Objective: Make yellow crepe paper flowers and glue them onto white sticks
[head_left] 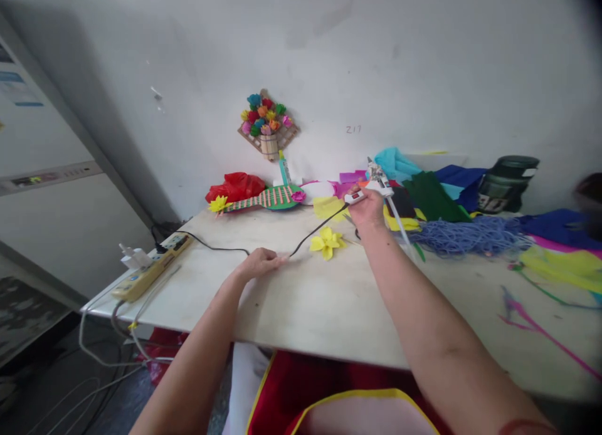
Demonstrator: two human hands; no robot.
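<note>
My right hand (369,210) is wrapped round a white hot glue gun (380,185), raised over the back half of the table, its nozzle pointing up toward the wall. A long clear glue stick (399,220) sticks out of its rear. From the gun's switch end a black power cord (316,230) runs down to my left hand (260,263), which pinches it low over the tabletop. Between the two hands lies a yellow paper flower (327,242), touched by neither. Its stem passes behind my right wrist.
A power strip (153,271) with plugs sits at the table's left edge. Along the wall lie a green lute-shaped craft (282,198), a red plastic bag (237,187), coloured crepe paper (433,193), shredded blue paper (470,236) and a dark jar (508,183). A pink stem (550,333) lies at right.
</note>
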